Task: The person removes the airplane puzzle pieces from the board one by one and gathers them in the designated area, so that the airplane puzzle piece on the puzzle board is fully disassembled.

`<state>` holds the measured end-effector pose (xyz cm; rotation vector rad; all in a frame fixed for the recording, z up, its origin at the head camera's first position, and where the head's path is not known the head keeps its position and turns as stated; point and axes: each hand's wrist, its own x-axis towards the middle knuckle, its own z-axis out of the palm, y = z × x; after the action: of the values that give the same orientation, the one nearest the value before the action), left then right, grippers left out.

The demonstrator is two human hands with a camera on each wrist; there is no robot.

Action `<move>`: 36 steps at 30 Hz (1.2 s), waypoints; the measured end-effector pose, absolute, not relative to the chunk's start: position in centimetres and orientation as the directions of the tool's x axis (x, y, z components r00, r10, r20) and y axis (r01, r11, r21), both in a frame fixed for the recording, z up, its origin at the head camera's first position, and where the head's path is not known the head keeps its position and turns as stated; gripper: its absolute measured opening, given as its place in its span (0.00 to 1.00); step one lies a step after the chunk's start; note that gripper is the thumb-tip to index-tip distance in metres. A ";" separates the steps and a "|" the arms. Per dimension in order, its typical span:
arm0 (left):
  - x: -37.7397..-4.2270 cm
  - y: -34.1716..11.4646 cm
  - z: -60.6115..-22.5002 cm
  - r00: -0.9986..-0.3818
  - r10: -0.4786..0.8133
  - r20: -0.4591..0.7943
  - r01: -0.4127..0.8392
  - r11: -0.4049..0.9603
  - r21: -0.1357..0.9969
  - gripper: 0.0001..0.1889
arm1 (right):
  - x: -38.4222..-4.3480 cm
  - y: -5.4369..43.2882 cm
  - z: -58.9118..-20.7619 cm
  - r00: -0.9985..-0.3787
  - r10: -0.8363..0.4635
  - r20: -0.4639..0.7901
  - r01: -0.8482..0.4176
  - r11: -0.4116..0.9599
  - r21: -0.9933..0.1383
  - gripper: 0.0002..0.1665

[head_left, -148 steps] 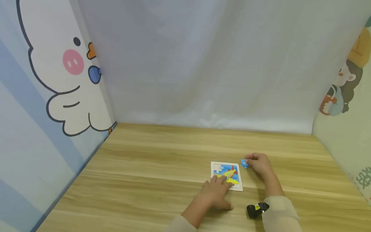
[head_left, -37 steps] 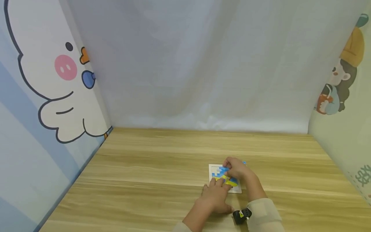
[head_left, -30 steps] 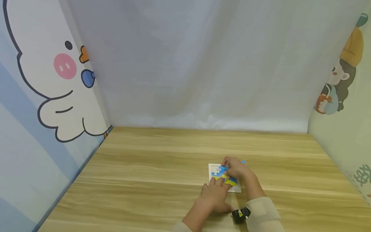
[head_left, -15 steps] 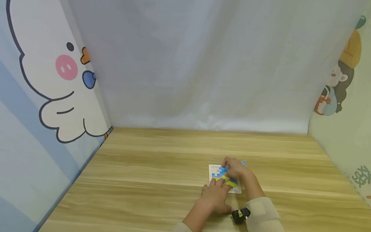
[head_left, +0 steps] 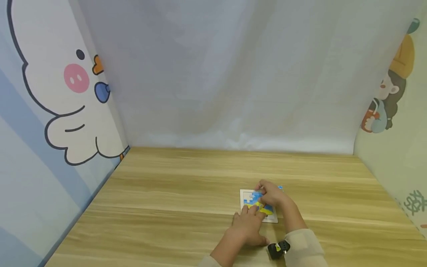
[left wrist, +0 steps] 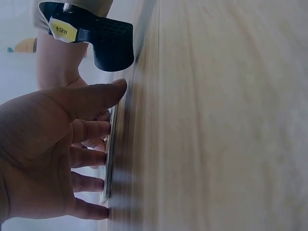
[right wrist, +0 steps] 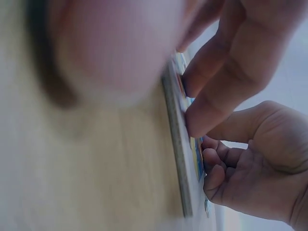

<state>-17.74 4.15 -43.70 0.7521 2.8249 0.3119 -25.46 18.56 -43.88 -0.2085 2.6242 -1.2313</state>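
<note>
A white-framed jigsaw puzzle [head_left: 247,200] of a yellow plane on blue lies on the table, with a bare pale gap in its top left corner. My left hand [head_left: 246,227] rests its spread fingertips on the near part of it, thumb on the wood. From the right, my right hand [head_left: 272,194] reaches over the far half, thumb and curled forefinger pinching a blue piece near the top edge. In the right wrist view the right hand [right wrist: 262,161] has fingertips at the puzzle surface. A loose blue puzzle piece [head_left: 281,188] shows just behind the right hand, partly hidden.
The wooden table [head_left: 173,185] reaches back to a grey-white curtain [head_left: 213,92]. Cartoon-printed walls stand on both sides. A black wrist camera [head_left: 277,249] on the right sleeve sits close to the left thumb.
About five seconds ago my right hand held a blue piece right of the frame; it has since moved left over the puzzle, leaving a blue piece there. Over the last second both hands stay nearly still.
</note>
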 end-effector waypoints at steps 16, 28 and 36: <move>-17.6 4.5 -43.7 -0.854 0.507 -0.119 0.473 0.851 0.227 0.38 | -25.6 19.0 -44.5 -0.976 -0.201 -0.079 -0.060 0.604 -0.795 0.12; -17.7 4.4 -43.4 -0.858 0.500 -0.120 0.467 0.855 0.224 0.36 | -25.7 19.2 -44.6 -0.974 -0.227 -0.024 -0.118 0.592 -0.797 0.07; -17.7 4.4 -43.0 -0.860 0.492 -0.132 0.464 0.863 0.199 0.37 | -25.8 18.9 -44.5 -0.971 -0.236 -0.047 -0.110 0.611 -0.784 0.06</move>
<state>-17.70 4.40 -42.96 0.7395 2.8589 0.2388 -25.81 18.93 -44.52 -0.2904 2.6867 -1.2922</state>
